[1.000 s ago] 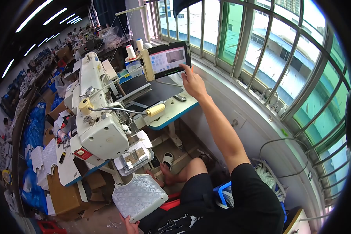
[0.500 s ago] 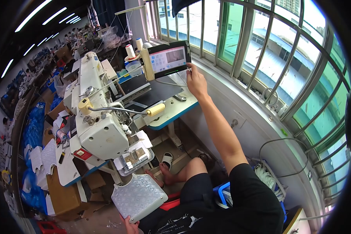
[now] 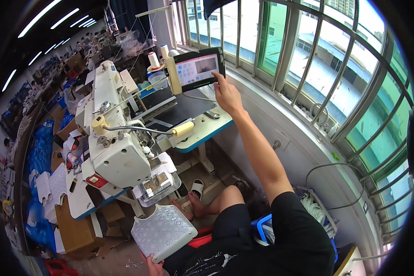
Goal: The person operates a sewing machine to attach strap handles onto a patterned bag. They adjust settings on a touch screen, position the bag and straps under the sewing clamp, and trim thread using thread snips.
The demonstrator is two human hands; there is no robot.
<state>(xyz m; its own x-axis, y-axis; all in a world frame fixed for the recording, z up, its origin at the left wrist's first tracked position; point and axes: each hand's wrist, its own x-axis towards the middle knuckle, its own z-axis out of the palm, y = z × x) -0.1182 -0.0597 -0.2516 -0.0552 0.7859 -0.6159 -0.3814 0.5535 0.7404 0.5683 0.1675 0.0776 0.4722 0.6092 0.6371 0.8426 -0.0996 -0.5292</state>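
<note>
My right hand (image 3: 228, 95) reaches forward to the touchscreen panel (image 3: 188, 71) beside the sewing machine. Its index finger is stretched out at the lower right of the lit display, and nothing is held in that hand. Down at the bottom edge, my left hand (image 3: 155, 266) is closed on the lower edge of a silver-grey quilted bag panel (image 3: 163, 232) with a diamond pattern. The panel lies tilted by my lap, and only part of the left hand shows. Ahead of it stands the white sewing machine head (image 3: 122, 156), over a clear plate (image 3: 158, 188).
Thread cones (image 3: 153, 60) stand behind the machine. A cream-handled cable (image 3: 183, 129) crosses its front. More quilted panels (image 3: 57, 184) lie at the left above a cardboard box (image 3: 76, 225). Barred windows (image 3: 308, 60) line the right, and a blue-rimmed basket (image 3: 262, 227) sits by my right side.
My right hand has shifted left from the screen's right edge onto its front, with the index finger now extended. The left hand and the quilted panel stay in place.
</note>
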